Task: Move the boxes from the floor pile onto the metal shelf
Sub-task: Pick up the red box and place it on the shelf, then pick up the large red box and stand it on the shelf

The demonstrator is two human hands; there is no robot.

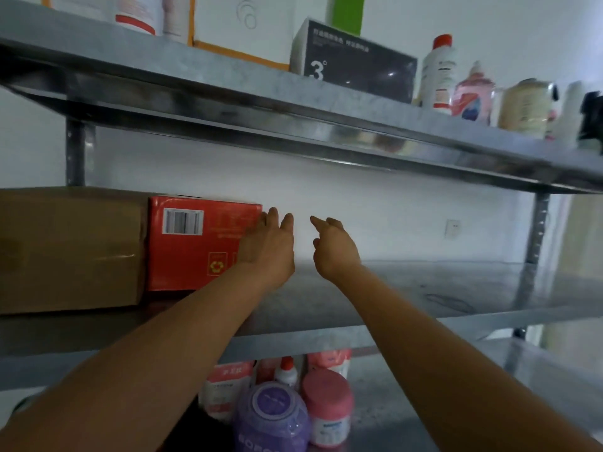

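On the middle level of the metal shelf (408, 288), a red box (195, 243) stands touching a brown cardboard box (68, 249) on its left. The left hand (269, 246) lies flat against the red box's right end, fingers spread. The right hand (332, 246) hovers just beside it, loosely open and holding nothing.

The metal shelf (408, 288) is carrying a brown cardboard box (68, 249) at the left of its middle tier, with a red box (195, 243) sitting just beside it on the right; the tier's right part is lying bare.
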